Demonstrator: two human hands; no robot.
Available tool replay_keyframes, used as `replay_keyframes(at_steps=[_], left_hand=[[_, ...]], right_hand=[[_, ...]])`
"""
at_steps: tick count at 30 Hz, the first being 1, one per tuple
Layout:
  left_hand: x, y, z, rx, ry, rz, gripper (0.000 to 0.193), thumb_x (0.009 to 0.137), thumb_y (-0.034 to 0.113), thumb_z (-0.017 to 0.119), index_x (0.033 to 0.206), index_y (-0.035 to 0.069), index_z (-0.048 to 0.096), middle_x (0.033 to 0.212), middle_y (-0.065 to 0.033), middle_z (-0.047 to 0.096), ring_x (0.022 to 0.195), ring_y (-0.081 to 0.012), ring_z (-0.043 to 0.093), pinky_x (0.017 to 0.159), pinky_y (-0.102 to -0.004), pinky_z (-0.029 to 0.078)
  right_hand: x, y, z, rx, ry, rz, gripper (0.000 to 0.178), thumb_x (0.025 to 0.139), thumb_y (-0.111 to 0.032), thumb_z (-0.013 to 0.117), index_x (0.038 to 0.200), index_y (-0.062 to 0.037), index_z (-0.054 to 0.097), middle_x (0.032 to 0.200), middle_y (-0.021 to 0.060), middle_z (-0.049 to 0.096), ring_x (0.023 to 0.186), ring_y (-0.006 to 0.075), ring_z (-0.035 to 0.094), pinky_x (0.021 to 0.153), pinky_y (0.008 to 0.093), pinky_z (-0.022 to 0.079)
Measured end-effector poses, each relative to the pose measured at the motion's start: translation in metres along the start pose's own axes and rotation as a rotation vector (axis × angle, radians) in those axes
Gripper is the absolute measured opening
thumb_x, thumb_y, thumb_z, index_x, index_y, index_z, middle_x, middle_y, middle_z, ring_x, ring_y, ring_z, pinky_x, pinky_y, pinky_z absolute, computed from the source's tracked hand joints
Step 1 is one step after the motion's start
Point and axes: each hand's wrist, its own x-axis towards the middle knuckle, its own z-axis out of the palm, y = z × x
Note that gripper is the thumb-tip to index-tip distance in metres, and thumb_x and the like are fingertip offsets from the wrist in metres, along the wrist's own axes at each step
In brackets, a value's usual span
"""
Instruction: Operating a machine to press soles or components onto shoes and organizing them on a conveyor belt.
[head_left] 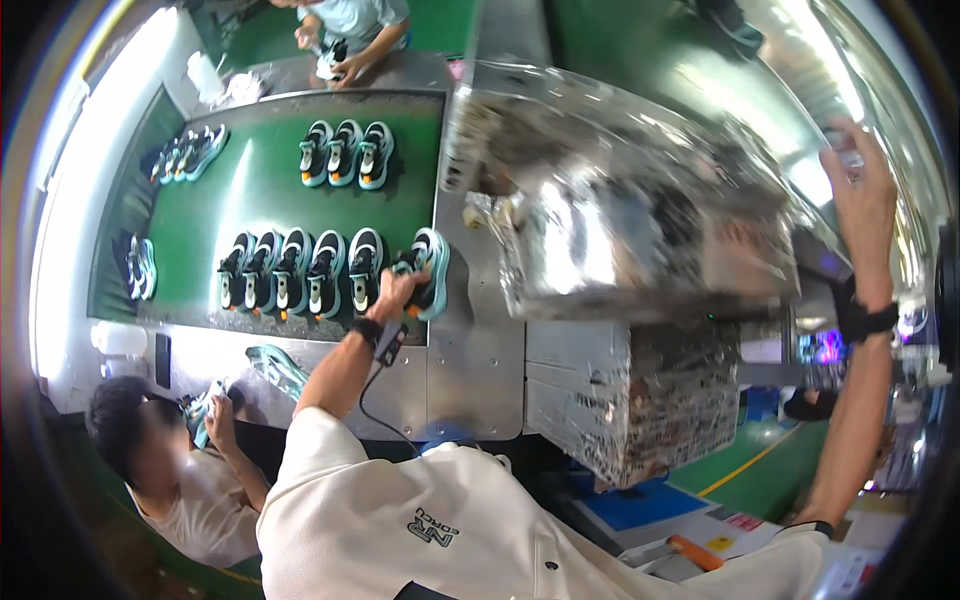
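Observation:
My left hand (399,292) is closed on a sneaker (433,262) with a black upper and pale blue sole, at the right end of a row. The nearest sneaker (366,268) in that row stands just left of it on the green belt (240,205). A dark device with a cable is at my left wrist. Far out to the right, my right hand (864,190) is raised beyond a film-covered box, its fingers curled around something glossy that I cannot make out.
Three sneakers (344,153) stand farther back on the belt, others along its left side. A motion-blurred, film-covered box (640,225) sits right, above a wrapped carton (630,400). Co-workers handle shoes at far side (355,40) and lower left (195,480).

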Motion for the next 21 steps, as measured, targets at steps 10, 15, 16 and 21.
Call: replay_keyframes(at_steps=[10, 15, 16, 21], left_hand=[[0.201, 0.082, -0.091, 0.06, 0.575, 0.393, 0.064, 0.072, 0.034, 0.075, 0.116, -0.008, 0.056, 0.104, -0.023, 0.066, 0.096, -0.0331, 0.066, 0.085, -0.0369, 0.052], [0.183, 0.072, -0.033, 0.198, 0.499, 0.522, 0.08, 0.082, 0.047, 0.07, 0.133, -0.009, 0.046, 0.13, -0.031, 0.053, 0.125, -0.0395, 0.05, 0.104, -0.0415, 0.04], [0.168, 0.048, -0.028, 0.037, 0.394, 0.542, 0.081, 0.084, 0.047, 0.069, 0.136, -0.009, 0.043, 0.136, -0.0301, 0.048, 0.129, -0.0375, 0.047, 0.107, -0.0401, 0.038], [0.035, -0.047, 0.029, -0.111, 0.027, 0.201, 0.051, 0.088, 0.037, 0.068, 0.114, -0.007, 0.062, 0.097, -0.0123, 0.068, 0.087, -0.0189, 0.063, 0.077, -0.0313, 0.051]], right_hand=[[0.216, -0.004, 0.172, -0.193, -0.158, -0.47, 0.058, 0.089, -0.022, 0.065, 0.142, -0.0136, 0.043, 0.147, 0.0127, 0.043, 0.137, 0.0319, 0.038, 0.113, 0.0382, 0.031], [0.238, 0.036, 0.212, -0.245, -0.278, -0.43, 0.044, 0.09, -0.032, 0.064, 0.127, -0.0083, 0.055, 0.131, 0.0165, 0.054, 0.123, 0.0316, 0.05, 0.103, 0.0373, 0.04], [0.236, 0.026, 0.209, -0.249, -0.275, -0.424, 0.044, 0.09, -0.032, 0.064, 0.127, -0.0083, 0.055, 0.131, 0.0165, 0.054, 0.123, 0.0316, 0.05, 0.103, 0.0373, 0.04], [0.187, 0.021, 0.184, -0.267, 0.049, 0.009, 0.046, 0.078, -0.021, 0.073, 0.117, -0.0031, 0.06, 0.093, 0.0117, 0.069, 0.079, 0.017, 0.066, 0.074, 0.028, 0.053]])
